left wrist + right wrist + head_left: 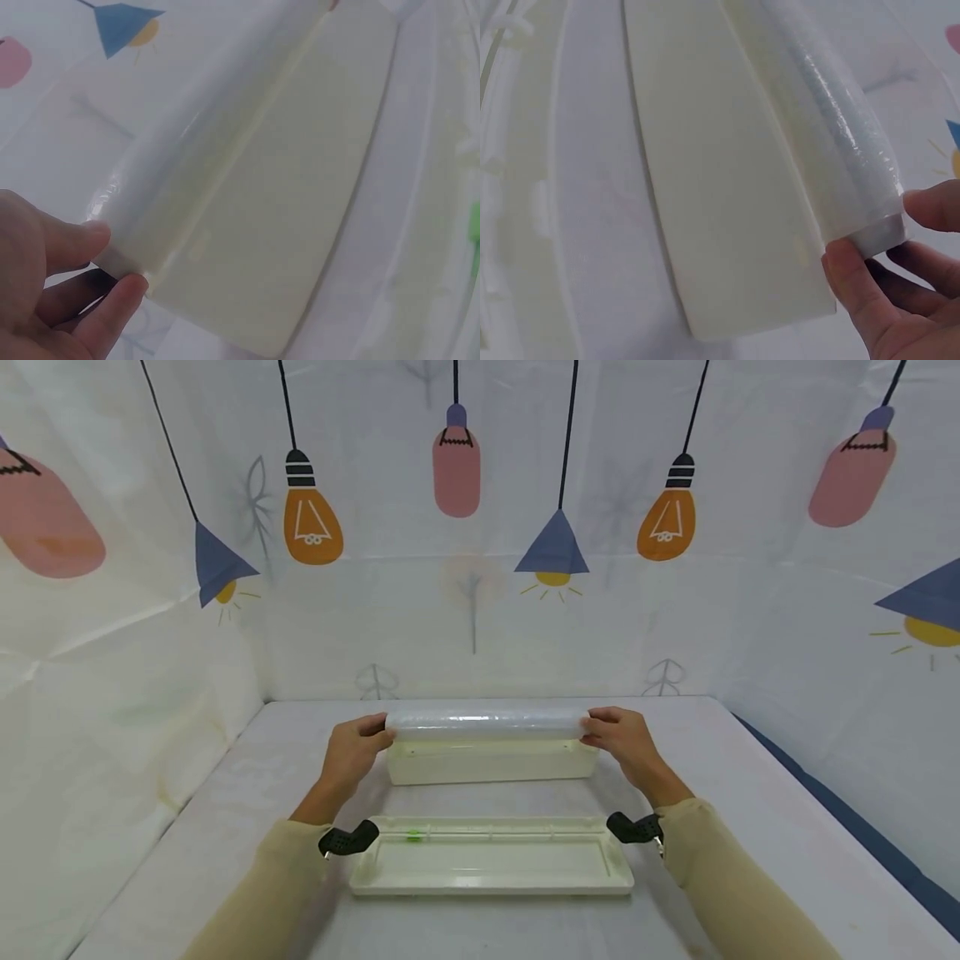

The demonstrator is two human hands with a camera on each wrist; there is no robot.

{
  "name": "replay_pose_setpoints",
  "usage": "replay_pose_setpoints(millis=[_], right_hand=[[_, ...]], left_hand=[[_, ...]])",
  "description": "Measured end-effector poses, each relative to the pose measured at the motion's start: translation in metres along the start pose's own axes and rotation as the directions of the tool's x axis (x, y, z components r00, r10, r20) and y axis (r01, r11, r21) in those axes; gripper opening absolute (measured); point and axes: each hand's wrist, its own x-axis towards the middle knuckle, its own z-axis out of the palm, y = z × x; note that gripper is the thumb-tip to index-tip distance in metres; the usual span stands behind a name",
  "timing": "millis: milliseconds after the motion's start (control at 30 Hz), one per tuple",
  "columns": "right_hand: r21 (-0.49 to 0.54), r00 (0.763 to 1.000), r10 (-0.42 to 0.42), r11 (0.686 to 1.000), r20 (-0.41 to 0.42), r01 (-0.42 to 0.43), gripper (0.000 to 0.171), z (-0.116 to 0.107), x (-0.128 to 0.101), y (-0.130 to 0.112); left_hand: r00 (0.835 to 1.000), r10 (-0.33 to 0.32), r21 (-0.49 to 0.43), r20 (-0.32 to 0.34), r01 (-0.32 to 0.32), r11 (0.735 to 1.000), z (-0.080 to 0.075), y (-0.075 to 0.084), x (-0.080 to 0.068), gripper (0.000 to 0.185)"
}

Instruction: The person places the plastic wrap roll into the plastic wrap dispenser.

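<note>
A long roll of clear cling film [486,724] lies across the top of a cream plastic box [491,764] in the middle of the table. My left hand [358,750] pinches the roll's left end [120,251] between thumb and fingers. My right hand [622,741] pinches the right end [881,229] the same way. The box's cream side wall [285,195] [720,187] runs just beneath the roll in both wrist views.
A flat cream lid [491,864] with a small green piece [413,836] lies open side up near the front, between my forearms. The grey table [750,793] is walled by a white cloth printed with lamps [311,518]. A dark edge [847,827] runs along the right side.
</note>
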Motion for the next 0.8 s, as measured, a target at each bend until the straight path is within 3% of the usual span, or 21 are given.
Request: replay_pose_setpoints(millis=[433,800], right_hand=[[-0.025,1.000,0.019,1.000,0.001,-0.019,0.046,0.0040,-0.0007,-0.0045],[-0.044,1.000,0.023,0.999,0.001,-0.023,0.047,0.0025,-0.0026,-0.0089]], left_hand=[[1.000,-0.023,0.044,0.011,0.023,0.999,-0.0020,0.0037,0.0020,0.044],[0.999,0.003,0.113,-0.032,0.001,0.994,0.0005,0.0058,-0.0009,0.041]])
